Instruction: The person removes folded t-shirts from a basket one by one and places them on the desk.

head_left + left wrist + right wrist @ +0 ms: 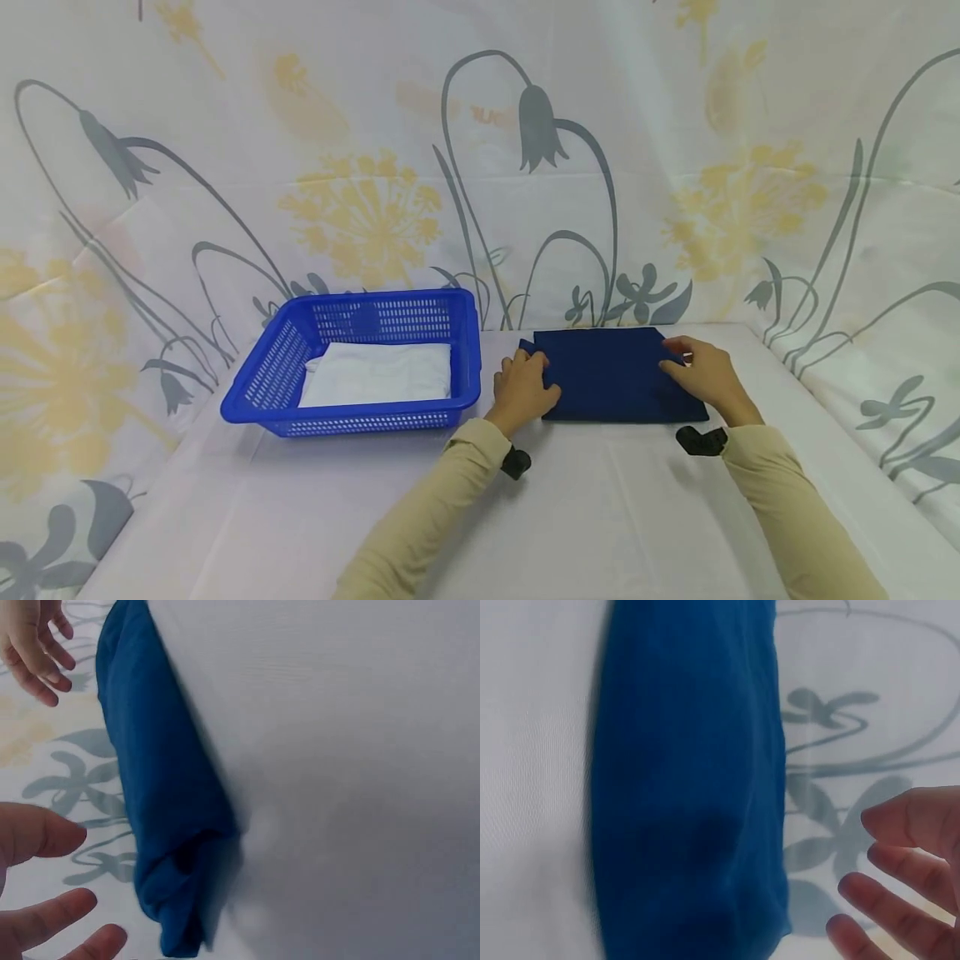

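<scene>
A folded dark blue cloth lies flat on the white table, with a bunched fold at its left end in the left wrist view. By its left edge is my left hand, overlapping the cloth's corner in the head view. The left wrist view shows that hand's thumb and fingers spread, with nothing between them. My right hand hovers at the cloth's right edge. Its fingers are loosely bent and apart, beside the cloth in the right wrist view, and hold nothing.
A blue plastic basket stands left of the cloth, with folded white cloth inside. Behind the table hangs a flower-printed curtain. Black wrist cameras sit under both wrists.
</scene>
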`<action>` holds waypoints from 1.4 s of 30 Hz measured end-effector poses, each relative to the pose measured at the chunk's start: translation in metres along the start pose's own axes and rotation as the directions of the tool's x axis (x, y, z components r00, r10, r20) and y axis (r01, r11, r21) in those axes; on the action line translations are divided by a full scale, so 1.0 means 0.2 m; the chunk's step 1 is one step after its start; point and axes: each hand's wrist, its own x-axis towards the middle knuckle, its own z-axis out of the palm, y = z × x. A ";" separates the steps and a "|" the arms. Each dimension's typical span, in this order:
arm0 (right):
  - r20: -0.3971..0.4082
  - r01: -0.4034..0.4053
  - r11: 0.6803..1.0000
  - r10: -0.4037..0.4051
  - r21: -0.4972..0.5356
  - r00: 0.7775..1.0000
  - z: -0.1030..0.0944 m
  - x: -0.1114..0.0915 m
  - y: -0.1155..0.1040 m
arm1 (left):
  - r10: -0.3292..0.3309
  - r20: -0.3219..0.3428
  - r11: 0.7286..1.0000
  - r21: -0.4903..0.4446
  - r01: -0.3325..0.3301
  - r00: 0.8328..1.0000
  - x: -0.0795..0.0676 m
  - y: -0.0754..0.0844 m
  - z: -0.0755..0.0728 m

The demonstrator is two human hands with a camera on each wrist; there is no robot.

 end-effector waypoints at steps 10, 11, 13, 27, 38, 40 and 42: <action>-0.090 0.084 0.996 -0.083 0.010 0.993 -0.02 -0.05 -0.11 | 0.113 0.001 0.985 0.129 -0.112 0.994 -0.04 0.02 -0.10; -0.100 0.093 0.996 -0.091 0.011 0.991 -0.02 -0.06 -0.13 | 0.126 -0.004 0.984 0.128 -0.125 0.992 -0.05 0.03 -0.10; -0.119 0.109 0.994 -0.106 0.017 0.987 -0.03 -0.07 -0.16 | 0.152 -0.015 0.981 0.127 -0.149 0.988 -0.06 0.03 -0.12; -0.142 0.191 0.980 -0.181 0.059 0.973 -0.05 -0.08 -0.43 | 0.247 -0.084 0.968 0.070 -0.242 0.965 -0.14 -0.05 -0.29; -0.104 0.264 0.961 -0.255 0.082 0.961 0.01 -0.01 -0.63 | 0.295 -0.175 0.954 -0.006 -0.301 0.939 -0.18 -0.19 -0.40; -0.105 0.283 0.955 -0.274 0.088 0.956 0.03 0.00 -0.66 | 0.302 -0.192 0.951 -0.003 -0.309 0.934 -0.18 -0.21 -0.43; -0.115 0.308 0.947 -0.297 0.093 0.948 0.05 0.00 -0.69 | 0.304 -0.203 0.950 -0.005 -0.312 0.931 -0.19 -0.24 -0.46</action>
